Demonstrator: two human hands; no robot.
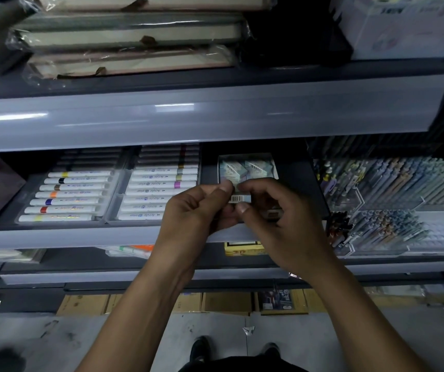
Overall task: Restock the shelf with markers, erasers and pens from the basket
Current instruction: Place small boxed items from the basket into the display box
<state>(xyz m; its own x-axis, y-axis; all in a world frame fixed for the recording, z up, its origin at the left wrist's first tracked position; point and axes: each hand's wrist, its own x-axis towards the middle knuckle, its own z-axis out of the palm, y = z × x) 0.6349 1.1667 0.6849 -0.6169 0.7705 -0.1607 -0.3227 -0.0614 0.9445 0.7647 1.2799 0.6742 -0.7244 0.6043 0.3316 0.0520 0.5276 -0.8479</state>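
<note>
Pinching one wrapped eraser [240, 198] between them, left hand [196, 208] and right hand [277, 210] hover at the shelf's front edge [81, 237]; next, probably, seating it in the eraser box [247, 167].

The eraser [240, 198] showed only a barcoded strip; the left hand [196, 210] and right hand [277, 224] pinching it covered the rest. They also hid the near part of the white box [247, 167] of erasers behind. The far markers [167, 154] lay in shadow under the upper shelf lip [215, 122], their colours unreadable. The pens [403, 178] at right ran off the frame edge, too blurred to tell apart. The marker print was too small to read.
</note>
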